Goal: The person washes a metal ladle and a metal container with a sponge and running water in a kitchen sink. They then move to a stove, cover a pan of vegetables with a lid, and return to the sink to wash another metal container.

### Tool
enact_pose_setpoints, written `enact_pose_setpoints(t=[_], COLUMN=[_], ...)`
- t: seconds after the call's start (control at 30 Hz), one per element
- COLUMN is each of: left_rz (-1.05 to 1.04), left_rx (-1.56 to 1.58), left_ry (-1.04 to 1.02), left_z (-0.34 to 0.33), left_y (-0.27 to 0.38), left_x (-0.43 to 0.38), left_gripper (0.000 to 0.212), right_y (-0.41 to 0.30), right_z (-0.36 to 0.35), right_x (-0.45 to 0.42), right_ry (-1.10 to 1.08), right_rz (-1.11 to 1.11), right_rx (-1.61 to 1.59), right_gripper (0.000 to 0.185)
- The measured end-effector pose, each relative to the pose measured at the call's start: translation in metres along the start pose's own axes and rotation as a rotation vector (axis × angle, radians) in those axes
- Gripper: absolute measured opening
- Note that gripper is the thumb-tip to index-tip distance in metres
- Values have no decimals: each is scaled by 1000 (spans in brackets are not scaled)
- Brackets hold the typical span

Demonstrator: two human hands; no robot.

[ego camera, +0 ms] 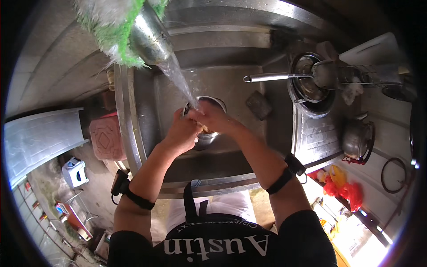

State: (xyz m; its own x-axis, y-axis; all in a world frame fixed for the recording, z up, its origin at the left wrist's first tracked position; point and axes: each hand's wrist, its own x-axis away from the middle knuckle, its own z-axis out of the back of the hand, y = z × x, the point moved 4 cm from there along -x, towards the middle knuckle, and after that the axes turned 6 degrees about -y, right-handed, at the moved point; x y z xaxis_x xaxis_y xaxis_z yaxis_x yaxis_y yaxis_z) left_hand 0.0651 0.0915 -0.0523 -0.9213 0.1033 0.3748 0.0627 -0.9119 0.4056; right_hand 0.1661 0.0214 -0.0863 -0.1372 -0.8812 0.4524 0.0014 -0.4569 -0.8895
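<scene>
Water pours from a metal faucet at the upper left, wrapped in green and white fuzzy cloth, onto my hands. My left hand and my right hand meet over a round metal bowl in the stainless steel sink. Between them shows a small light brown item, partly hidden by the fingers, so its kind is unclear. The left fingers are curled around it; the right hand is blurred against it, and its grip cannot be made out. A dark rectangular block or sponge lies on the sink floor, right of the bowl.
On the right drainboard, a long-handled metal utensil rests across stacked bowls, its handle reaching over the sink. A metal kettle stands farther right, near a wire rack. Left of the sink is a reddish plastic stool.
</scene>
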Motion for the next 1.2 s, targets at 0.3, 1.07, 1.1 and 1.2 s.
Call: enact_pose_setpoints(t=[0.3,1.07,1.1,1.2], left_rz=[310,470,531,777], left_rx=[262,1876,1844,1674], left_ry=[544,565,554,504], left_z=[-24,-96,-99,-108], left_y=[-25,-52,-53,-62], left_x=[35,9,8,6], left_gripper=[68,68,65,54], right_y=[14,29,30,30], right_z=[-17,-83,-86,-91], right_x=[5,-27,-26,-18], right_ry=[-372,-155,-149,-190], right_rz=[33,-27,-18,-40], right_rx=[301,-769,-770,-582], right_gripper=[39,32,32,29])
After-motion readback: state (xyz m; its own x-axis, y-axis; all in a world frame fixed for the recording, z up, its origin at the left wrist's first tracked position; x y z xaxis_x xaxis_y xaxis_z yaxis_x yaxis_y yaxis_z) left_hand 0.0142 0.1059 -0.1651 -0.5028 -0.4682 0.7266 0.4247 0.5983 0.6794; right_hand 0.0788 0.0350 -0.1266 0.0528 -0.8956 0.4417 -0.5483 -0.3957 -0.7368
